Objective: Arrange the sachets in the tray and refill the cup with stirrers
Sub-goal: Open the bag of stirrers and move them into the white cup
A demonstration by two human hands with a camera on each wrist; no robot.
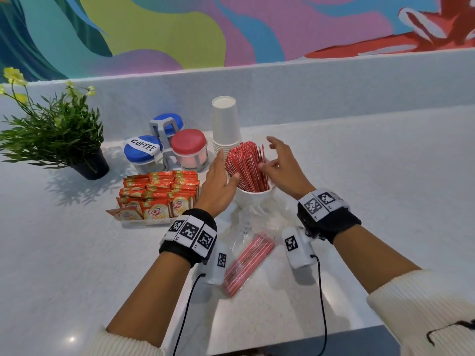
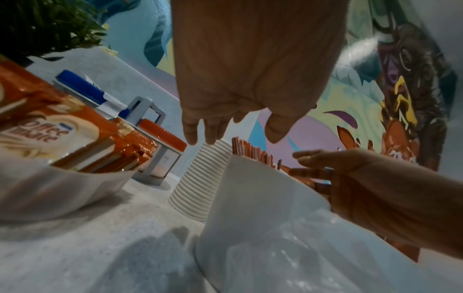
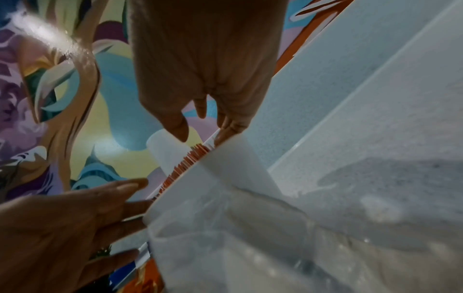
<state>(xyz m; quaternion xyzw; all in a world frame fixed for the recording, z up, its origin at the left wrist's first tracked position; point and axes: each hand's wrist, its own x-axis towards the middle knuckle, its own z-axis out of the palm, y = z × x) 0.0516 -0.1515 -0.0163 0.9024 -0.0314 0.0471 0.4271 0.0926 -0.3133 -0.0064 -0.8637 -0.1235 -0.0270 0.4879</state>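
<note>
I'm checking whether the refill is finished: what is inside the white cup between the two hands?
The white cup holds a dense bundle of red-and-white striped stirrers, standing and leaning left. Their lower ends and the cup's bottom are hidden by its wall.

Only two readable bits: "COFFEE" on the white label (image 1: 143, 145) across the blue-lidded jar (image 1: 144, 155), and "Coffee mate" on the orange sachets (image 1: 154, 214) in the tray (image 1: 144, 223).
</note>
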